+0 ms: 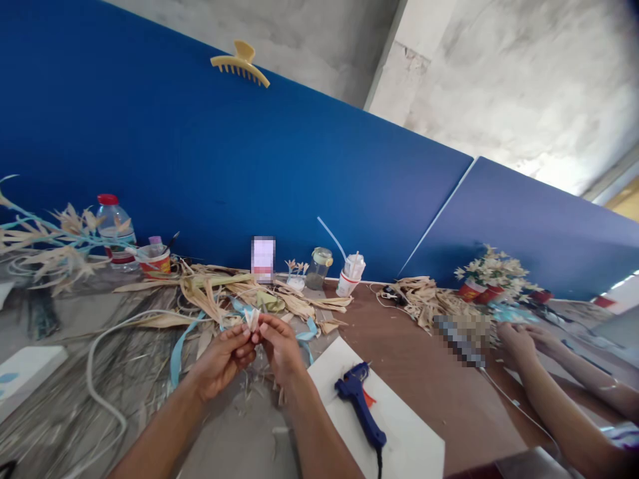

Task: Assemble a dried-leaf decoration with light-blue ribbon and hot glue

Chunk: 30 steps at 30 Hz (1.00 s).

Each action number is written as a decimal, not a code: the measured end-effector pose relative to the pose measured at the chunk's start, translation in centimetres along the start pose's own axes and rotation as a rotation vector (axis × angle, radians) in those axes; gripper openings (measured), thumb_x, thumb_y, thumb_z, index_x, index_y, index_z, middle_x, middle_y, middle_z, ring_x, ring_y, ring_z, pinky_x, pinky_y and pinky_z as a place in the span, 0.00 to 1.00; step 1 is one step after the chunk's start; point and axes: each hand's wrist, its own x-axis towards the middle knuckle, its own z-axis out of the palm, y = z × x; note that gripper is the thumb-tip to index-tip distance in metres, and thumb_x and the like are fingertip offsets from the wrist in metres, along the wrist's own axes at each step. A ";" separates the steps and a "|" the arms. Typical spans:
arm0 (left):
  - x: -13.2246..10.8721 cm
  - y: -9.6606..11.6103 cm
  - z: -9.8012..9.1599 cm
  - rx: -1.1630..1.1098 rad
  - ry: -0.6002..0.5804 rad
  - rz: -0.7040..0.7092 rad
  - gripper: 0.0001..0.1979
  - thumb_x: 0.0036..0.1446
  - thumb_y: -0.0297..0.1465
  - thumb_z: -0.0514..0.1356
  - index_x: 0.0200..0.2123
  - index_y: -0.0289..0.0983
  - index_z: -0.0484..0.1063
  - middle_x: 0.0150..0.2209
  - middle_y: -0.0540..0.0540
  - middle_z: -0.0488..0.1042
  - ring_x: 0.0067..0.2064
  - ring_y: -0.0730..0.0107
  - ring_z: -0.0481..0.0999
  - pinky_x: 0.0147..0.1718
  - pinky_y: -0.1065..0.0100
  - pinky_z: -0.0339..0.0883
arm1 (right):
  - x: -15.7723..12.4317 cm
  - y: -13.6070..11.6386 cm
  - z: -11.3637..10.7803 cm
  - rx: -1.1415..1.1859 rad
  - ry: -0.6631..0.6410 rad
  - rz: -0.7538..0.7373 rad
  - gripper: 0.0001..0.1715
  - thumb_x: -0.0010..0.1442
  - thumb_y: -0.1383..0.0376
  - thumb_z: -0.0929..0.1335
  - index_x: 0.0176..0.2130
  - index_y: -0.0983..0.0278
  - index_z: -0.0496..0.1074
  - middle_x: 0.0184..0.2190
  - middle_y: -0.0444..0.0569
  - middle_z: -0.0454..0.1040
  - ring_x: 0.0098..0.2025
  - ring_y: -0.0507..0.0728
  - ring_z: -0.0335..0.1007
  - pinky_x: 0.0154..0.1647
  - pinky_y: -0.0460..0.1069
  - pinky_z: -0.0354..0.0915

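A small pale husk flower (253, 320) is pinched between my two hands above the table. My left hand (225, 356) has its fingers closed at the flower's lower left side. From the other side, my right hand (279, 346) grips it with thumb and forefinger. Just behind my hands lie dried corn husks (214, 293) in a loose heap, with a light blue ribbon (180, 349) hanging to the left. A blue glue gun (360, 406) rests on a white board (409, 432) to the right of my right forearm.
A co-worker's hands (522, 339) work at the far right. Along the blue partition (299, 153) stand a red-capped bottle (114, 229), a paper cup (154, 261), a glass jar (318, 268) and potted husk flowers (494, 273). A white cable (92, 372) curves at left.
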 end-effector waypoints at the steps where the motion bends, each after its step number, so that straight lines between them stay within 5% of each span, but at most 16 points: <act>1: 0.0 0.0 0.0 0.002 -0.009 -0.002 0.08 0.43 0.28 0.68 0.25 0.30 0.72 0.24 0.51 0.69 0.18 0.88 0.53 0.17 0.79 0.54 | 0.0 -0.1 0.0 -0.014 -0.029 0.010 0.13 0.44 0.62 0.73 0.32 0.66 0.76 0.19 0.43 0.70 0.22 0.48 0.63 0.28 0.44 0.61; 13: 0.1 -0.3 -0.7 0.033 -0.007 -0.045 0.07 0.44 0.26 0.67 0.26 0.31 0.71 0.24 0.50 0.70 0.18 0.87 0.58 0.18 0.80 0.54 | 0.1 -0.4 -0.4 -0.075 -0.034 0.068 0.05 0.39 0.68 0.72 0.24 0.66 0.75 0.18 0.42 0.71 0.20 0.47 0.61 0.25 0.42 0.58; 30: 0.1 -0.4 -1.0 0.079 -0.021 -0.076 0.09 0.46 0.29 0.67 0.26 0.32 0.69 0.21 0.53 0.66 0.17 0.86 0.58 0.17 0.78 0.54 | 0.3 -0.1 -0.8 -0.136 -0.082 0.023 0.10 0.39 0.63 0.74 0.21 0.65 0.71 0.17 0.42 0.70 0.20 0.48 0.62 0.25 0.43 0.58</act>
